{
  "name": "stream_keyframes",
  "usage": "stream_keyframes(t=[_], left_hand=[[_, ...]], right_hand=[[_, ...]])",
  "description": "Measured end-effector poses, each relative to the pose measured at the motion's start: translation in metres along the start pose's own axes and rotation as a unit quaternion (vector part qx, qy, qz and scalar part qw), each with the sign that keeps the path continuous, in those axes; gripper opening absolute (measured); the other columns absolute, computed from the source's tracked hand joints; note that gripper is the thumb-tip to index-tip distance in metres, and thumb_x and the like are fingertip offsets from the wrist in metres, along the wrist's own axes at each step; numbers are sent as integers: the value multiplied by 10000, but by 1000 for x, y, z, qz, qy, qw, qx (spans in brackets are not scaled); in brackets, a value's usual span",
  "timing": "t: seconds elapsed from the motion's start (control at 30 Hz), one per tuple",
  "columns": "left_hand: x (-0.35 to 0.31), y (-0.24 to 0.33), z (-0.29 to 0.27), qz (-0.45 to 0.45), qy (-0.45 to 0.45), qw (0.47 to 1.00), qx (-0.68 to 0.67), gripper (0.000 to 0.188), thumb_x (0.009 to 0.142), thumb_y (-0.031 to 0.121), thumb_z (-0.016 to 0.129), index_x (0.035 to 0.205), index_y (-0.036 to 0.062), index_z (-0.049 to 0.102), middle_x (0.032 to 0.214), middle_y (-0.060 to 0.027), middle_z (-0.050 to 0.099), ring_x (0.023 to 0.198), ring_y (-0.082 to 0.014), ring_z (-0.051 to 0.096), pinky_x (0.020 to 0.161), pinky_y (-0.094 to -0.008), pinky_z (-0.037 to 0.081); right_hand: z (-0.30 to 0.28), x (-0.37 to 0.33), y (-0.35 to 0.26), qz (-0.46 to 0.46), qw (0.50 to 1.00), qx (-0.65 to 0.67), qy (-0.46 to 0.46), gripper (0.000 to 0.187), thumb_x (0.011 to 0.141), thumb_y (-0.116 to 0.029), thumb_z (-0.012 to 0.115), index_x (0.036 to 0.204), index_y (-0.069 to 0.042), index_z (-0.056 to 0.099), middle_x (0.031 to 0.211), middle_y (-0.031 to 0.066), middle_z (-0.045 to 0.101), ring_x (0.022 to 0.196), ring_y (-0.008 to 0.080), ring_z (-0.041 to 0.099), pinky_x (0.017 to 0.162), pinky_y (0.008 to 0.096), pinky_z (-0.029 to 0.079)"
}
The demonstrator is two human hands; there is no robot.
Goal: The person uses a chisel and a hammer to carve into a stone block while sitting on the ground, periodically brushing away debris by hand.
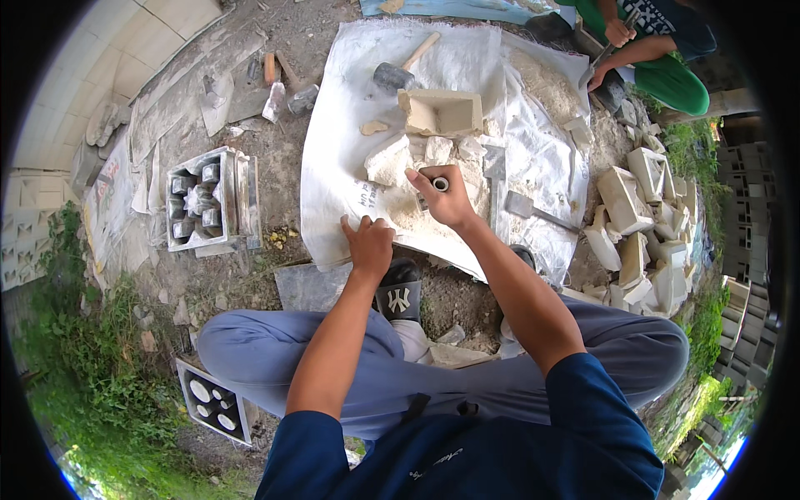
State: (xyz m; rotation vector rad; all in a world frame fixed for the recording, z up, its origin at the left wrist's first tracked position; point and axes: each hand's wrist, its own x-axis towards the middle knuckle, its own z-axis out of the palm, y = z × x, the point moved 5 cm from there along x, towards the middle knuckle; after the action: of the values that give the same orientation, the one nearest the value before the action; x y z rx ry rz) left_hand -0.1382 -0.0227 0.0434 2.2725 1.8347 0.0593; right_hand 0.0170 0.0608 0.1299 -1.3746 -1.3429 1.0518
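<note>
My right hand [450, 200] is wrapped round a tool with a hollow, pipe-like handle [440, 183], held upright over sandy crumbs. Its lower end is mostly hidden under the fist. My left hand [369, 246] has its fingers curled on the near edge of a white woven sheet [333, 167], seemingly gripping it. Just beyond my right hand lie broken pale chunks [389, 161] and a hollow pale block [442, 112] with a broken rim. A mallet [393, 77] with a dark head and wooden handle rests farther back on the sheet.
A flat-bladed metal tool [521, 204] lies at right, near a pile of broken blocks [633, 200]. Left stands a metal mould [200, 200]; a holed plate [212, 400] lies lower left. Hand tools [275, 100] lie upper left. Another person [658, 50] works at upper right.
</note>
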Motion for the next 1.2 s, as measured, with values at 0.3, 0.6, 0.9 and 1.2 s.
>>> stream_keyframes(t=[0.3,0.6,0.9,1.2], left_hand=[[-2,-6,5,-5,-14,1000,16,198,831,71,593,815,170,764,936,-16,679,1022,-244,592,1063,-678,267],[-9,-9,14,-12,12,1000,18,226,881,146,558,749,155,741,906,-22,673,1040,-252,593,1071,-679,262],[-6,-1,6,6,39,999,4,194,856,116,580,749,155,737,907,-19,663,1043,-248,584,1074,-691,257],[-5,-3,5,7,36,999,9,155,809,85,616,782,163,747,918,-15,668,1029,-240,584,1063,-661,255]], right_hand=[[10,-10,9,20,983,54,-175,414,922,-181,665,613,28,486,526,38,355,561,96,341,506,322,306],[22,-16,-7,-66,961,29,-268,384,888,-123,640,594,14,434,532,13,373,550,92,329,501,305,295],[27,-15,-11,-81,956,28,-279,372,869,-80,633,566,0,431,519,16,354,542,89,374,499,307,305],[21,-9,8,0,970,105,-218,323,840,-85,648,576,11,488,538,-3,413,561,90,410,528,297,350]])
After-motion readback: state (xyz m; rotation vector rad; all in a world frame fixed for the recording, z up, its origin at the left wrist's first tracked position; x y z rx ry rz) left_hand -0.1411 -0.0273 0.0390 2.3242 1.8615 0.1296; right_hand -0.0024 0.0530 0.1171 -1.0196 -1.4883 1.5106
